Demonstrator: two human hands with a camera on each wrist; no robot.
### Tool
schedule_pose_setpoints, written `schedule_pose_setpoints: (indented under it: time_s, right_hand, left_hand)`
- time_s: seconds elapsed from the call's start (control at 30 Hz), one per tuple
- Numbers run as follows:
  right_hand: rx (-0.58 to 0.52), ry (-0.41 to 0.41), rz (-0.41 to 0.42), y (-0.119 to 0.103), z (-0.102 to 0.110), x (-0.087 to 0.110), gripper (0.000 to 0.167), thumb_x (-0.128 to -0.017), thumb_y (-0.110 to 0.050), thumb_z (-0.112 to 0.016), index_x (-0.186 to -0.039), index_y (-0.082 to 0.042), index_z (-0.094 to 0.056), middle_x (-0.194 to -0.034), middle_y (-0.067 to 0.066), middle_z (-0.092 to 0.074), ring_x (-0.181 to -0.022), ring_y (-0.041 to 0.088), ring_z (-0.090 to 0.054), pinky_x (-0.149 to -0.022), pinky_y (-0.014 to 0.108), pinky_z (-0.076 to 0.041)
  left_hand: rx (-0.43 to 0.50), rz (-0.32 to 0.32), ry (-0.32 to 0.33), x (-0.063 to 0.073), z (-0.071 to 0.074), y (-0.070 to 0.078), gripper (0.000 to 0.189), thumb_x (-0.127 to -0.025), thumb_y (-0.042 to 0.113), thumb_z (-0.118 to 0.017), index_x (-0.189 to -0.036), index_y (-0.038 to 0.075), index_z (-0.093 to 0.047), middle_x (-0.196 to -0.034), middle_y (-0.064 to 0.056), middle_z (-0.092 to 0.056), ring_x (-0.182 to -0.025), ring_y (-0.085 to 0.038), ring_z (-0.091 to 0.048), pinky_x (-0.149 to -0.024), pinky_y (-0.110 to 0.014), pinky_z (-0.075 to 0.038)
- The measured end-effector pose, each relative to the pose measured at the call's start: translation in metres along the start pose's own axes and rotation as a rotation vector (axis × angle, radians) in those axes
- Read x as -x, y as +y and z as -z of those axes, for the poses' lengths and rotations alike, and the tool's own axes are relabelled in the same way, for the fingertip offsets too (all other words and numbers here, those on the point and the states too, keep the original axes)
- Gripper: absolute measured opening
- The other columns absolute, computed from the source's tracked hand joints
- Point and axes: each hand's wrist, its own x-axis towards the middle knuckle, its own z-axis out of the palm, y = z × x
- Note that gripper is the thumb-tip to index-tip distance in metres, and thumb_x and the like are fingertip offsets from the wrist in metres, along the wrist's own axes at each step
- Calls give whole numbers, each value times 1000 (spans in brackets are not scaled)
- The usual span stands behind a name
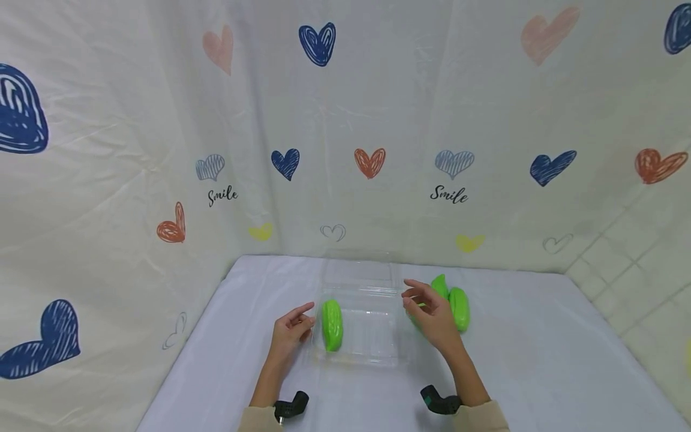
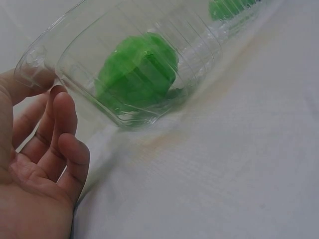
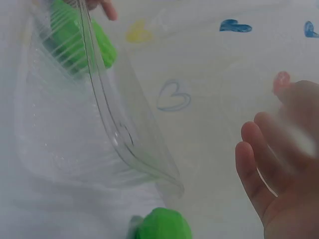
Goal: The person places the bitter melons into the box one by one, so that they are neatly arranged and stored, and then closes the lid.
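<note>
Reaching in from the near side, two beige sleeves (image 1: 480, 417) end at bare wrists, each with a small black wrist camera (image 1: 291, 407) beside it. Beyond them, the left hand (image 1: 291, 333) is at the left side of a clear, rectangular, ribbed plastic container (image 1: 372, 339). Its fingers are loosely bent, and one shows through the clear rim in the left wrist view, not wrapped around it. The right hand (image 1: 432, 312) is beside the container's right wall, thumb and fingers apart, with nothing held between them.

Inside the container, along its left wall, lies a long, glossy, bright green ridged piece (image 1: 332, 326), its length running from near to far. To the right of the right hand, an oblong green piece (image 1: 459, 309) lies on the smooth white cloth (image 1: 550, 354), with a pointed green piece (image 1: 439, 285) just beside it, partly hidden by the hand. A bit of green also shows at that hand's left edge, too covered to tell apart.

Farther off, a clear plastic lid (image 1: 358, 273) extends back from the container's far edge. Behind everything hangs a pale curtain (image 1: 388, 108) printed with coloured hearts and "Smile".
</note>
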Motion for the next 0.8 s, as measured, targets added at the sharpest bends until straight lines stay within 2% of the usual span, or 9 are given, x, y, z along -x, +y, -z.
schedule_pose_setpoints:
  time_s: [0.2,0.37,0.53,0.8]
  right_hand:
    - [37,82,-14,5,25,0,38,-99,-14,-67,-137,-10,-62,-115,21,-66,-95,6,-66,-77,19,-56]
    - [104,157,-29,14,47,1,39,-101,-18,-65,-139,-11,-61,-116,16,-67,-93,4,-65,-74,20,-55]
    - [180,242,-80,23,66,2,41,-101,-22,-65,-142,-16,-60,-116,8,-69,-96,-3,-62,-77,14,-51]
    - [256,351,-167,43,83,6,44,-101,-22,-64,-145,-19,-58,-125,12,-67,-98,-10,-54,-83,7,-43]
  left_hand:
    - [0,8,0,1,0,1,46,-91,6,-73,-136,0,-63,-83,0,-64,-64,-10,-54,-58,-21,-47]
    - [6,-11,-6,-1,0,-1,45,-92,7,-74,-135,0,-64,-82,1,-63,-63,-10,-53,-57,-21,-45]
    - [10,-29,-12,-2,-1,0,45,-92,5,-73,-135,-2,-64,-79,3,-64,-60,-9,-52,-55,-21,-43]
    - [23,-21,-11,-2,0,-2,45,-92,5,-73,-135,-2,-63,-79,3,-63,-61,-8,-52,-55,-20,-43]
